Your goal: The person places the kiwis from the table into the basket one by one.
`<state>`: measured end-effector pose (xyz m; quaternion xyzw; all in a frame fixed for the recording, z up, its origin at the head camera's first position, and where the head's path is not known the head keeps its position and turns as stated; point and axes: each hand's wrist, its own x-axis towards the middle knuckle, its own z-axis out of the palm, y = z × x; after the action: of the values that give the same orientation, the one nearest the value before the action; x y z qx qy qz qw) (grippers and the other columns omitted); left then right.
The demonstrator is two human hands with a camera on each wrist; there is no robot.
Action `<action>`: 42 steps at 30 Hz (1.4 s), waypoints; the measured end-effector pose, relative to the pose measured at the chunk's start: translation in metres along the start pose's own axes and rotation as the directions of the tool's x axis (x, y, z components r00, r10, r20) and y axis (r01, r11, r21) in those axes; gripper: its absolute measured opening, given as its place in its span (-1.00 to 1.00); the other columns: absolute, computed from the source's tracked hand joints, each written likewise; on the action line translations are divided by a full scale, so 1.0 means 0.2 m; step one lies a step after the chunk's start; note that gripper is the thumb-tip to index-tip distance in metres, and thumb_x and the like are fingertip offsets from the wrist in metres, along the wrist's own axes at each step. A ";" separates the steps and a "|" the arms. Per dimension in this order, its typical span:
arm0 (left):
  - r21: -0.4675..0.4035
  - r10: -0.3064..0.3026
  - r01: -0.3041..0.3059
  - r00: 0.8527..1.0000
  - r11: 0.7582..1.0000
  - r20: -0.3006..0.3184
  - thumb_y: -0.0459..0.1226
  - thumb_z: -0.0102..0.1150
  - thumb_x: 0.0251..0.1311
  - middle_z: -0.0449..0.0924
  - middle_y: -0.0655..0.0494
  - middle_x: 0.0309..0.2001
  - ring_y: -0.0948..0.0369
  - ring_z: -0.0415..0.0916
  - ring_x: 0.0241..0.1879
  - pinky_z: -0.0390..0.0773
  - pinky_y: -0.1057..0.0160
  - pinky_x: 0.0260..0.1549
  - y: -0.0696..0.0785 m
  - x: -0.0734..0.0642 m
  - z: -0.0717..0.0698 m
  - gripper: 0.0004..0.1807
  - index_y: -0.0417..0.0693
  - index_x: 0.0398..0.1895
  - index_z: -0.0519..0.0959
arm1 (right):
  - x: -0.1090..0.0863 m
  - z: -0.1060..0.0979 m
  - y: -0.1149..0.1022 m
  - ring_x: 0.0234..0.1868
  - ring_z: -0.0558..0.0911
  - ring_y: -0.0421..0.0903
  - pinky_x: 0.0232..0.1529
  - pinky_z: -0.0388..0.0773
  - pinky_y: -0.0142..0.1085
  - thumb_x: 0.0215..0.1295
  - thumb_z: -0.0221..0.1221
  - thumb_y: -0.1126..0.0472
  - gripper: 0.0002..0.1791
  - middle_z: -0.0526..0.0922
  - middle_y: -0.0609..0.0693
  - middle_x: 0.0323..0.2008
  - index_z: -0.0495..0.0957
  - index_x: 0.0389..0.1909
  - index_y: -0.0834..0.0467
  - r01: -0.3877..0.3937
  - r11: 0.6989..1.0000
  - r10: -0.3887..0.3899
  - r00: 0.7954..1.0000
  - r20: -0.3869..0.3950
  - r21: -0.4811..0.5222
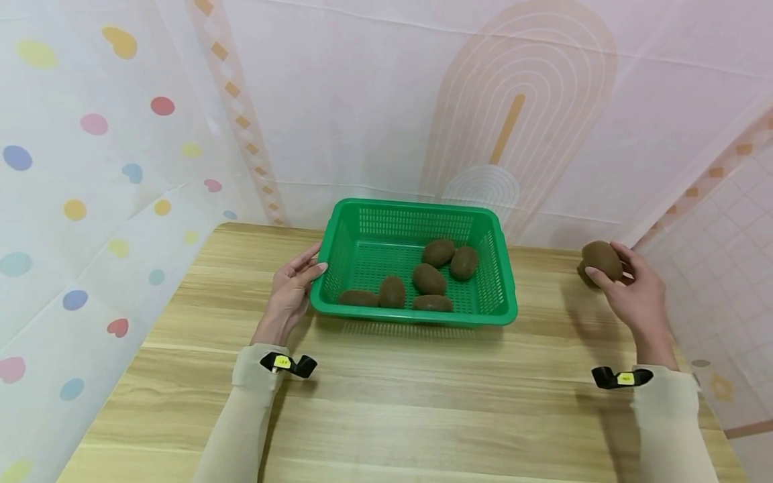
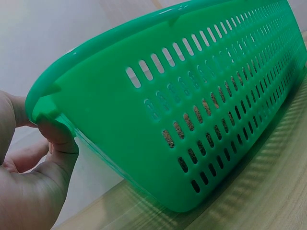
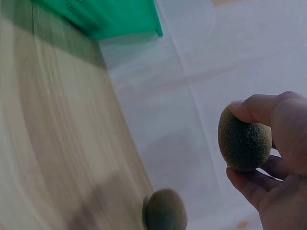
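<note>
A green plastic basket (image 1: pixel 417 315) stands on the table with several brown kiwis (image 1: pixel 429 278) inside it. My left hand (image 1: pixel 292 285) grips the basket's left rim, thumb over the edge; the left wrist view shows the thumb and fingers pinching that rim. Off to the right, my right hand (image 1: pixel 640 292) holds a kiwi (image 3: pixel 244 139) between thumb and fingers, raised above the table. Another kiwi (image 3: pixel 165 211) lies on the table below it, mostly hidden behind the held one in the head view.
The wooden table (image 1: pixel 386 402) runs back to a hanging patterned cloth (image 1: pixel 362 100). More cloth with coloured dots (image 1: pixel 93 124) hangs on the left, and a grid-patterned cloth (image 1: pixel 737 221) on the right.
</note>
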<state>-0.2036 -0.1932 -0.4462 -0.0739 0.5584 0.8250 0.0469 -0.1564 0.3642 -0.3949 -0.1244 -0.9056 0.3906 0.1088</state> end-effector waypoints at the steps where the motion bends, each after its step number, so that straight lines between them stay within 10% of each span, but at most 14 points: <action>1: 0.001 -0.002 0.002 1.000 1.000 0.000 -0.48 0.22 0.36 0.52 0.24 -0.23 0.42 0.57 -0.33 0.69 0.53 -0.30 0.00 0.00 0.00 -0.34 -0.19 0.52 0.33 | -0.01 0.00 -0.01 -0.07 0.38 -0.47 -0.24 0.40 -0.71 0.38 0.27 -0.14 -0.17 0.40 0.28 0.43 0.22 0.59 -0.05 0.020 1.000 -0.020 1.000 -0.001 -0.004; 15: -0.005 0.007 -0.007 1.000 1.000 0.010 -0.48 0.23 0.36 0.49 0.23 -0.24 0.42 0.55 -0.37 0.68 0.54 -0.35 0.00 0.01 0.00 -0.33 -0.19 0.52 0.32 | -0.05 0.05 -0.18 -0.06 0.36 -0.66 -0.09 0.35 -0.81 0.34 0.38 0.10 -0.26 0.52 0.31 0.31 0.37 0.51 0.06 0.257 0.966 -0.256 0.966 -0.028 0.031; 25: -0.004 0.002 -0.002 1.000 1.000 0.019 -0.44 0.26 0.35 0.47 0.21 -0.21 0.43 0.54 -0.38 0.68 0.54 -0.35 0.00 0.00 -0.01 -0.32 -0.16 0.53 0.32 | -0.07 0.11 -0.27 0.01 0.42 -0.68 -0.04 0.38 -0.82 0.21 0.44 0.33 -0.30 0.62 0.33 0.20 0.49 0.40 0.16 0.427 0.900 -0.425 0.904 -0.048 0.082; 42: -0.003 -0.001 0.001 1.000 1.000 0.012 -0.45 0.23 0.37 0.51 0.24 -0.21 0.43 0.56 -0.36 0.68 0.54 -0.33 0.00 0.00 0.00 -0.33 -0.17 0.53 0.32 | -0.14 0.21 -0.40 0.08 0.44 -0.61 0.07 0.38 -0.74 0.18 0.46 0.33 -0.28 0.61 0.18 0.27 0.50 0.40 0.11 0.496 0.859 -0.506 0.860 0.059 0.128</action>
<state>-0.2033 -0.1936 -0.4464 -0.0692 0.5568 0.8262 0.0507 -0.1542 0.2742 -0.3672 0.1395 -0.8882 0.4024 0.1723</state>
